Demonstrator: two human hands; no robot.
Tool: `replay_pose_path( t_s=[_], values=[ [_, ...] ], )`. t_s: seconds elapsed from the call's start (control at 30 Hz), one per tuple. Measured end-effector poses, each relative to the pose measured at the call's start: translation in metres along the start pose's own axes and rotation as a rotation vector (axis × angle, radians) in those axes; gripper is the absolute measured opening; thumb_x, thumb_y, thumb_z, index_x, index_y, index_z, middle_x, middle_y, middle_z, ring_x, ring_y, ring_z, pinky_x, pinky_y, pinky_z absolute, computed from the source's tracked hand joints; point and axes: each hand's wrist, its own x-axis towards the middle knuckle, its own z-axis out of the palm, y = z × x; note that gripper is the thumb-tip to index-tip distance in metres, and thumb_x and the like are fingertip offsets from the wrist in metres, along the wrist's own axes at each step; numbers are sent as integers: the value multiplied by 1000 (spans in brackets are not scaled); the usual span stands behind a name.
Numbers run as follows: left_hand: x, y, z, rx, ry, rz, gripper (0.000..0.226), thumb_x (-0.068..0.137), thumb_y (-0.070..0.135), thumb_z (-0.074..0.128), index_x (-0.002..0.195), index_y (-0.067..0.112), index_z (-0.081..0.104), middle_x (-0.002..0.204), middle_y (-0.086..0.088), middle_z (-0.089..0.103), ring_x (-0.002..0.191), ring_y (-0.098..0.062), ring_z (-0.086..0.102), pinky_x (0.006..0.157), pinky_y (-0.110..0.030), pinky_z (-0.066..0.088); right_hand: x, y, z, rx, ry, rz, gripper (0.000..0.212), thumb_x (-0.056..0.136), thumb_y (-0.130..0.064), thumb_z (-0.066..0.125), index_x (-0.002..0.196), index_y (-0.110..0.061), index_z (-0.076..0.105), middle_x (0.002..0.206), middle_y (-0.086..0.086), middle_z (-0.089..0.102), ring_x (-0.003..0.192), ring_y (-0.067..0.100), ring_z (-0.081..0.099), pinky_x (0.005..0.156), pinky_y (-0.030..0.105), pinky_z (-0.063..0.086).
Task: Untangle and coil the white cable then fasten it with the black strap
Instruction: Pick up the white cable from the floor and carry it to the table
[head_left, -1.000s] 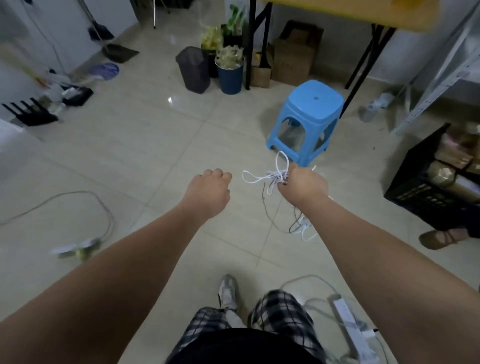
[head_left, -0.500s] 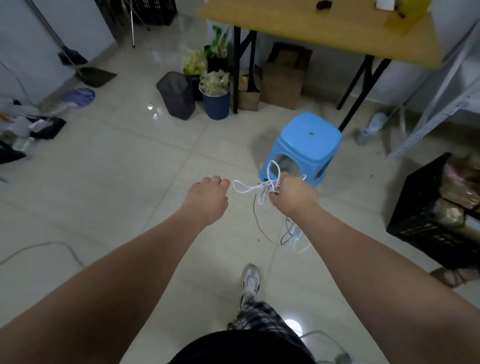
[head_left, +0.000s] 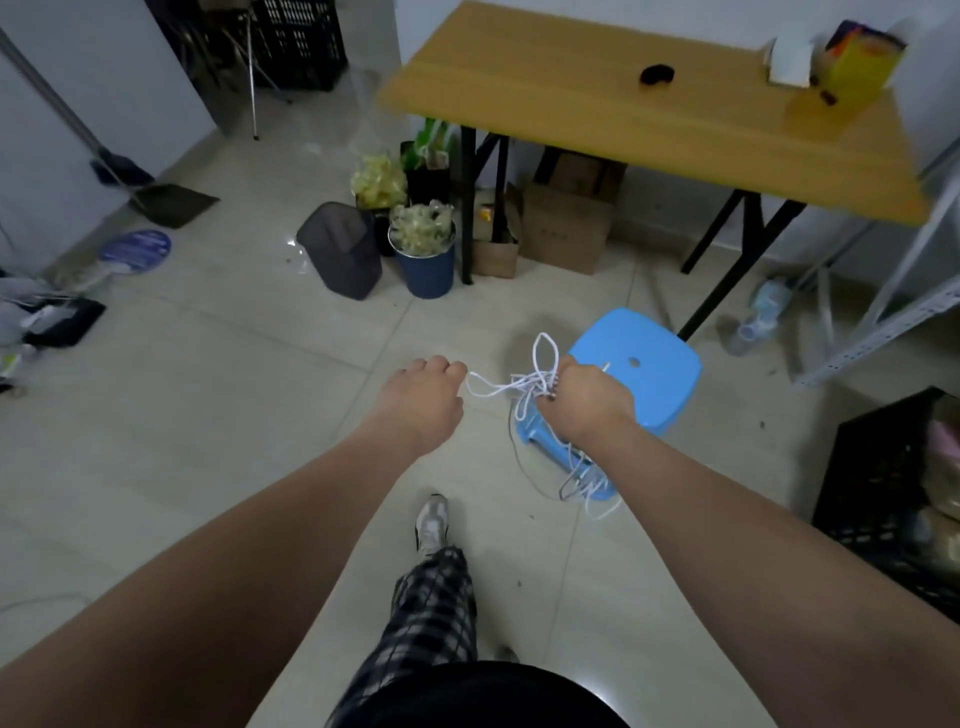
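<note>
Untangling is in hand: the right hand (head_left: 587, 402) grips the snarled bunch of white cable (head_left: 519, 387) just right of centre, the blue stool (head_left: 644, 374) at its three o'clock, while the left hand (head_left: 423, 395), fingers curled, seems to pinch a strand drawn toward nine o'clock. Next, that strand likely needs teasing out of the knot. The thin cable's slack dangles toward five o'clock.

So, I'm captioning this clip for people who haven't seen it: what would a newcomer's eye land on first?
Mid-frame, a tangled white cable is bunched in the right hand, with one strand stretched across to the left hand. Just behind the right hand stands a bright blue stool, and a wooden table fills the upper right.
</note>
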Motion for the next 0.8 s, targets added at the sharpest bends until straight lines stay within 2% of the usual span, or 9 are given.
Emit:
replay_pose_path(
  t_s=[0.13, 0.4, 0.6, 0.8],
  values=[
    [80, -32, -17, 14, -19, 29, 42, 98, 26, 39, 138, 15, 36, 139, -8, 43, 125, -27, 42, 97, -38, 37, 81, -16, -5, 6, -4, 45, 30, 89, -30, 48, 113, -12, 53, 112, 12, 64, 104, 33, 60, 76, 35, 45],
    [223, -101, -62, 41, -84, 65, 41, 98, 25, 40, 137, 13, 38, 139, -10, 44, 125, -30, 42, 99, -40, 36, 226, -45, -42, 71, 18, 159, 32, 89, -35, 50, 113, -14, 50, 113, 11, 64, 106, 33, 60, 78, 36, 45],
    [322, -102, -92, 65, -78, 157, 43, 97, 26, 41, 137, 13, 37, 135, -10, 45, 123, -31, 43, 97, -42, 39, 310, -34, -79, 111, 63, 187, 36, 89, -34, 50, 117, -11, 47, 111, 14, 64, 102, 34, 61, 77, 36, 45],
    [427, -85, -131, 36, 20, 208, 37, 98, 26, 38, 132, 12, 42, 127, -10, 50, 117, -30, 48, 90, -41, 44, 398, 2, -129, 115, 101, 221, 30, 88, -35, 51, 107, -11, 54, 104, 11, 66, 95, 33, 62, 67, 30, 38]
  ],
)
